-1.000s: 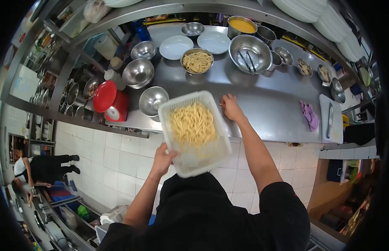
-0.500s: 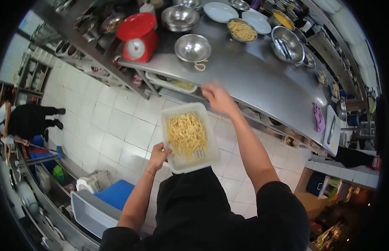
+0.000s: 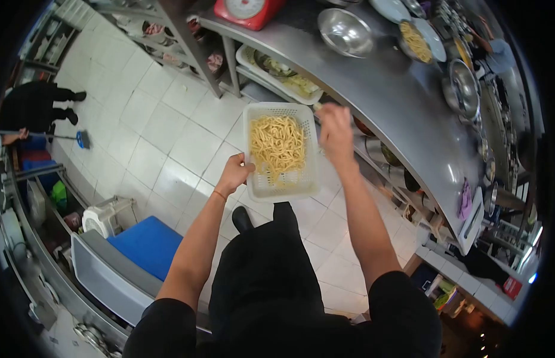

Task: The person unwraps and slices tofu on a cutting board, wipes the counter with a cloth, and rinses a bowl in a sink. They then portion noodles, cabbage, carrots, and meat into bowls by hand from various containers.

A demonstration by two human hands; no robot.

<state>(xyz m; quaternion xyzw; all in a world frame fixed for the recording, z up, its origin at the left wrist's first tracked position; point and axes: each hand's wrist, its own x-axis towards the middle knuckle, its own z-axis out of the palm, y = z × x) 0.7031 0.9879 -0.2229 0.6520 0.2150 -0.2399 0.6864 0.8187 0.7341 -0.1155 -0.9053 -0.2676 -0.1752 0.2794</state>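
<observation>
Basket (image 3: 284, 187) lengthwise toward counter (image 3: 403, 113), in grip of left hand (image 3: 233, 174); right hand (image 3: 334, 128), closure unclear.

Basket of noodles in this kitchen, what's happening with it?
A person in black stands beside a steel counter, holding a white perforated basket of yellow noodles over the tiled floor. The left hand grips the basket's near-left rim. The right hand is raised beside its far-right corner, and whether it holds anything is unclear. A red scale and metal bowls sit on the counter.
</observation>
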